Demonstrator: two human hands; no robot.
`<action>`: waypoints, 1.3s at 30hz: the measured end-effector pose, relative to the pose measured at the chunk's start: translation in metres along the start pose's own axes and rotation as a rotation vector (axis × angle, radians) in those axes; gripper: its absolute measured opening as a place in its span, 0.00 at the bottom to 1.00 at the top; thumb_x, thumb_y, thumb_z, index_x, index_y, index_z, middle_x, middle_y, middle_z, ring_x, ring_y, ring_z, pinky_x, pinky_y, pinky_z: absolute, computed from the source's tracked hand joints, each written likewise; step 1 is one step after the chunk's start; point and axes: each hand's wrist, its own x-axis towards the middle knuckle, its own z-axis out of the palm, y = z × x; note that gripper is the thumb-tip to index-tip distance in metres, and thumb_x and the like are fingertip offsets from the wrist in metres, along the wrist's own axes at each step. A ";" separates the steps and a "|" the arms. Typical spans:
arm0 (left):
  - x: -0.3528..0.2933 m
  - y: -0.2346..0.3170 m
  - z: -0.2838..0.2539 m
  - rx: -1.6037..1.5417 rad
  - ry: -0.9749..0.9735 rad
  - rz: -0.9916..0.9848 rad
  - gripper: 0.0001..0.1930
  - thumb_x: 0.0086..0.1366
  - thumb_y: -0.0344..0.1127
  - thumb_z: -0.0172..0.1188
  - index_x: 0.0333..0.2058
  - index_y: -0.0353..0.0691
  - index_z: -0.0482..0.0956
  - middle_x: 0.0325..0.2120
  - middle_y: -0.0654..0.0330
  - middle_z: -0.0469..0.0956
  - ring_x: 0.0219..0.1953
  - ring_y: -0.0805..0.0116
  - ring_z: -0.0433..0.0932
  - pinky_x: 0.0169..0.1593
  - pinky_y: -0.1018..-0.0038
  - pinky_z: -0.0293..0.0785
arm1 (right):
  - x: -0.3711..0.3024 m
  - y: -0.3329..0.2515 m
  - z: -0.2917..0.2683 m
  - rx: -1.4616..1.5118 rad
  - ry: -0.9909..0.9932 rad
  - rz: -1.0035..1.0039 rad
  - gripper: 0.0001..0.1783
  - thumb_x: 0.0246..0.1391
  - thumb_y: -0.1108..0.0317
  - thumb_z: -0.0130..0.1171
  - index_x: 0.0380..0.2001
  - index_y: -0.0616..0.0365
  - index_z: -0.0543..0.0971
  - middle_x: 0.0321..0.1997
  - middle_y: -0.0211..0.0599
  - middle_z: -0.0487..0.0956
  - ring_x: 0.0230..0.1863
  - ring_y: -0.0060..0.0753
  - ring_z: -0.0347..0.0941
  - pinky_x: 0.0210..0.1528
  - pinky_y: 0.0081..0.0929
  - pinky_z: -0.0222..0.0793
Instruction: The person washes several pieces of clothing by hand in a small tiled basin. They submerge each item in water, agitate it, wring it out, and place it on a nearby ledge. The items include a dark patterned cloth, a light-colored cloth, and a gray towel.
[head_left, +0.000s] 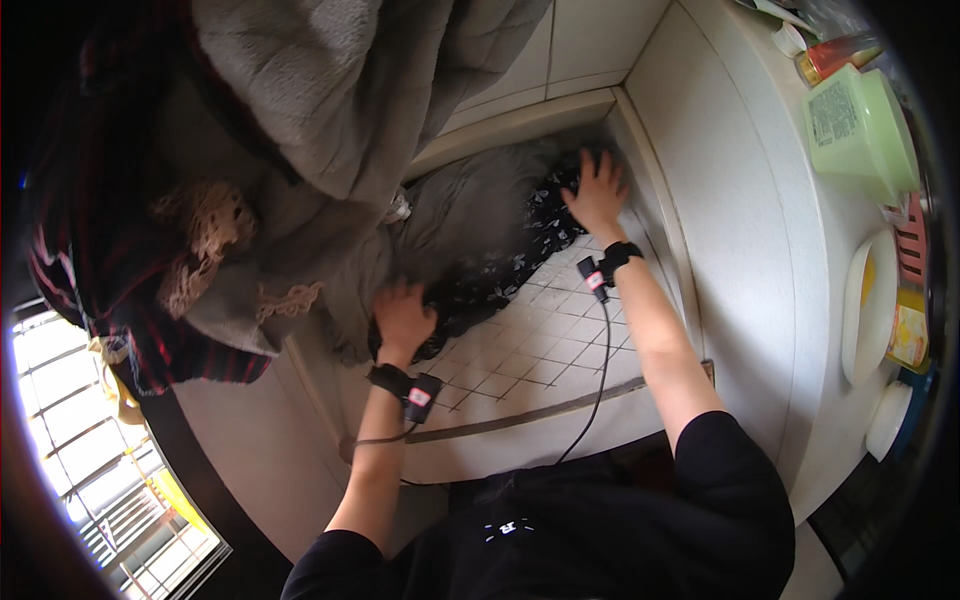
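Observation:
A rumpled dark grey cloth [465, 200] lies across the far part of a pale tiled slab [530, 330] with diagonal grooves. Along its near side runs a black floral-printed cloth [500, 272]; whether the two are one piece I cannot tell. My left hand [404, 318] rests on the near-left end of the black cloth, fingers loosely spread and slightly blurred. Farther off, my right hand [598, 196] lies on the cloth's far-right end with its fingers apart. Each wrist wears a black strap with a small cabled box.
Thick grey plush fabric [300, 90] hangs at the upper left beside dark plaid cloth [200, 375] and pinkish crochet lace [220, 235]. Raised edges and a white wall [740, 200] bound the slab. A green plastic tub [860, 135] and a white dish [865, 310] stand on the right ledge.

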 end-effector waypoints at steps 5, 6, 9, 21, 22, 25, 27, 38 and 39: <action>0.032 0.083 0.064 -0.081 -0.034 0.219 0.25 0.61 0.50 0.51 0.55 0.49 0.69 0.56 0.49 0.65 0.57 0.44 0.61 0.58 0.50 0.56 | -0.025 -0.013 0.036 -0.172 -0.287 -0.187 0.31 0.56 0.51 0.45 0.64 0.35 0.56 0.70 0.42 0.44 0.69 0.63 0.32 0.53 0.83 0.39; 0.031 0.098 0.073 0.008 -0.007 0.224 0.26 0.62 0.55 0.48 0.56 0.51 0.68 0.55 0.49 0.66 0.57 0.43 0.62 0.58 0.51 0.56 | -0.018 -0.004 0.039 -0.196 -0.337 -0.276 0.30 0.56 0.51 0.45 0.63 0.37 0.58 0.70 0.42 0.46 0.69 0.59 0.36 0.55 0.78 0.42; 0.049 0.097 0.076 -0.009 0.008 0.346 0.27 0.62 0.59 0.45 0.56 0.52 0.68 0.52 0.49 0.69 0.54 0.44 0.65 0.56 0.53 0.60 | 0.018 0.026 0.046 -0.133 -0.536 -0.321 0.27 0.55 0.53 0.46 0.59 0.40 0.65 0.66 0.43 0.58 0.66 0.48 0.50 0.60 0.61 0.52; 0.078 0.097 0.077 -0.179 -0.147 0.184 0.32 0.58 0.64 0.47 0.54 0.48 0.71 0.52 0.47 0.67 0.56 0.45 0.62 0.60 0.50 0.52 | 0.006 0.014 0.000 0.001 -0.579 -0.286 0.19 0.53 0.58 0.45 0.38 0.58 0.78 0.48 0.46 0.75 0.52 0.49 0.69 0.49 0.43 0.68; 0.078 0.093 0.075 -0.273 -0.118 0.104 0.31 0.57 0.63 0.49 0.53 0.49 0.71 0.51 0.48 0.68 0.55 0.44 0.63 0.59 0.49 0.53 | 0.003 0.011 0.001 0.138 -0.456 -0.190 0.19 0.54 0.56 0.45 0.31 0.59 0.79 0.38 0.46 0.79 0.42 0.48 0.74 0.40 0.38 0.71; 0.074 0.096 0.071 -0.100 -0.031 0.101 0.29 0.57 0.61 0.52 0.52 0.49 0.72 0.50 0.48 0.70 0.52 0.45 0.66 0.57 0.52 0.58 | 0.003 0.005 0.002 -0.204 -0.240 -0.147 0.26 0.58 0.50 0.40 0.46 0.57 0.75 0.56 0.41 0.71 0.60 0.41 0.63 0.56 0.54 0.61; 0.070 0.108 0.067 -0.085 0.072 0.175 0.26 0.57 0.59 0.53 0.48 0.48 0.74 0.43 0.52 0.73 0.46 0.50 0.69 0.52 0.57 0.62 | -0.001 -0.002 0.003 -0.187 -0.583 -0.368 0.26 0.56 0.47 0.44 0.49 0.54 0.74 0.57 0.39 0.70 0.60 0.39 0.62 0.58 0.57 0.56; 0.097 0.138 0.059 -0.127 -0.234 0.210 0.40 0.57 0.66 0.48 0.65 0.57 0.51 0.67 0.52 0.37 0.66 0.43 0.42 0.62 0.45 0.45 | 0.013 0.009 0.019 -0.001 -0.387 0.007 0.39 0.35 0.52 0.66 0.55 0.38 0.67 0.68 0.44 0.53 0.62 0.61 0.55 0.51 0.62 0.60; 0.103 0.144 0.064 -0.062 -0.299 0.217 0.41 0.56 0.69 0.46 0.64 0.53 0.54 0.66 0.51 0.41 0.66 0.44 0.41 0.61 0.44 0.47 | 0.016 0.001 0.020 0.016 -0.403 -0.088 0.37 0.37 0.53 0.65 0.55 0.45 0.68 0.62 0.48 0.63 0.57 0.56 0.64 0.52 0.50 0.65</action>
